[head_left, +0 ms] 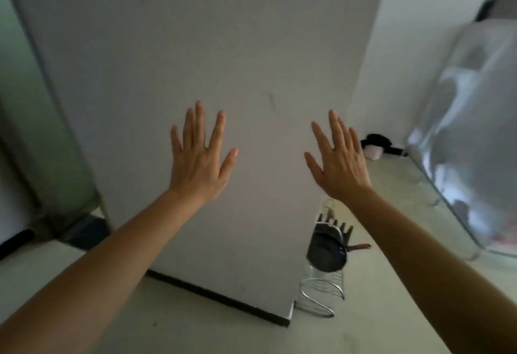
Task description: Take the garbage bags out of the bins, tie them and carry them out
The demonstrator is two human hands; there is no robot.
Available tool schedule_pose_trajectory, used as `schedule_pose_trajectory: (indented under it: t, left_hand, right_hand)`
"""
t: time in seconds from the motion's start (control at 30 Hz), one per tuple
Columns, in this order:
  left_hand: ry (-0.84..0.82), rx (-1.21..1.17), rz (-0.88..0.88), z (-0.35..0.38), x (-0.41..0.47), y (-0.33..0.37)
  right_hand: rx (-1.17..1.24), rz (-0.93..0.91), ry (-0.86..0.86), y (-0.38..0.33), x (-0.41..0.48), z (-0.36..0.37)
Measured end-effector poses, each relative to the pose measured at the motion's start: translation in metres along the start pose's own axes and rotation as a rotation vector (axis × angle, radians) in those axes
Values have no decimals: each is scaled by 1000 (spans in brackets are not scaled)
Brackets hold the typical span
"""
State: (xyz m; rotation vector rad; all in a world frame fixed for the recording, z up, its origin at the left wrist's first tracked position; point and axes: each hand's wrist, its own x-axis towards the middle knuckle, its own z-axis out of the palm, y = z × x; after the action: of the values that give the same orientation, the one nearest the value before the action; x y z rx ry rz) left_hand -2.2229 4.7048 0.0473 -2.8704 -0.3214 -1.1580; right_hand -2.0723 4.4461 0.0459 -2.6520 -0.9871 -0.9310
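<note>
Both of my hands are raised in front of a white wall, backs toward the camera. My left hand [200,158] has its fingers spread and straight and holds nothing. My right hand [338,160] is likewise spread, empty, a little to the right. No bin and no garbage bag can be seen in the head view.
The white wall [223,46] with a dark baseboard stands straight ahead. A metal wire rack [321,292] holding a black frying pan [327,253] stands on the pale floor at the wall's right corner. A glass door [470,130] is at right, a greenish glass panel [42,130] at left.
</note>
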Motion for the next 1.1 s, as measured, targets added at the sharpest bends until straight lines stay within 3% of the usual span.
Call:
schedule_pose_trajectory:
  t: [0.1, 0.3, 0.5, 0.7, 0.93, 1.1]
  left_hand:
    - [29, -91, 174, 5, 43, 113]
    - [38, -199, 410, 35, 63, 325]
    - [-85, -293, 418, 92, 67, 499]
    - [-124, -289, 442, 137, 94, 583]
    - [-144, -291, 452, 248, 157, 630]
    - [-150, -347, 376, 319, 248, 654]
  right_hand:
    - [-103, 219, 78, 110, -49, -56]
    - [-171, 450, 128, 276, -170, -115]
    - [-248, 500, 24, 422, -275, -140]
    - [-267, 526, 42, 521, -277, -134]
    - [-210, 478, -29, 596, -225, -28]
    - [-250, 440, -47, 674, -140, 16]
